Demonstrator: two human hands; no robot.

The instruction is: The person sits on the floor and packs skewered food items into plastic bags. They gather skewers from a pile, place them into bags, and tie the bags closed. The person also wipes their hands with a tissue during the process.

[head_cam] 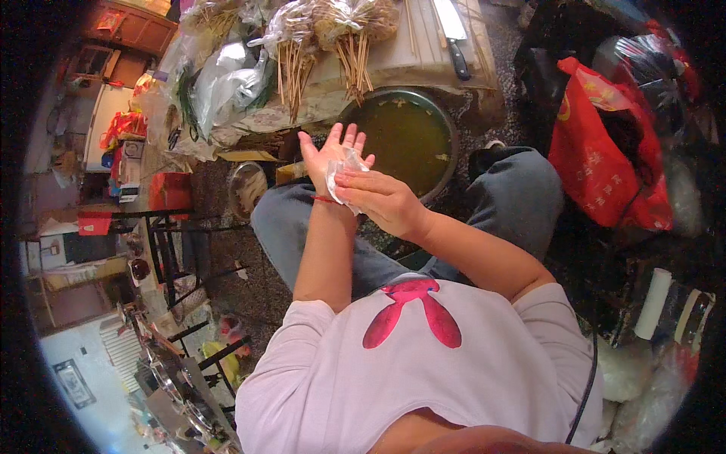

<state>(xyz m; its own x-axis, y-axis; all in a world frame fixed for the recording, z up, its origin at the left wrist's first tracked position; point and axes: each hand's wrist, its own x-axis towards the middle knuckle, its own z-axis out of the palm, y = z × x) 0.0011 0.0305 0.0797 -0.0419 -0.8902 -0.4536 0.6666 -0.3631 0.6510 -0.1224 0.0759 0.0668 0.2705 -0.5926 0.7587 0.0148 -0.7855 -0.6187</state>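
Observation:
My left hand (pixel 324 160) is held palm up with its fingers spread, and a thin red cord (pixel 324 199) circles its wrist. A crumpled white tissue (pixel 333 180) is pinched under the fingers of my right hand (pixel 391 203), pressed against the heel of the left palm. Beyond both hands a round metal basin (pixel 452 144) of murky greenish-brown liquid stands between my knees. Small pale bits float in it. Past the basin, bundles of wooden skewers (pixel 354 62) stick out of clear plastic bags (pixel 354 11).
A black-handled kitchen knife (pixel 455 42) lies on a pale board (pixel 391 54) at the top. To the right is a red bag (pixel 595 170); a smaller round bowl (pixel 248 190) sits left of my knee. A black metal frame (pixel 164 249) stands farther left.

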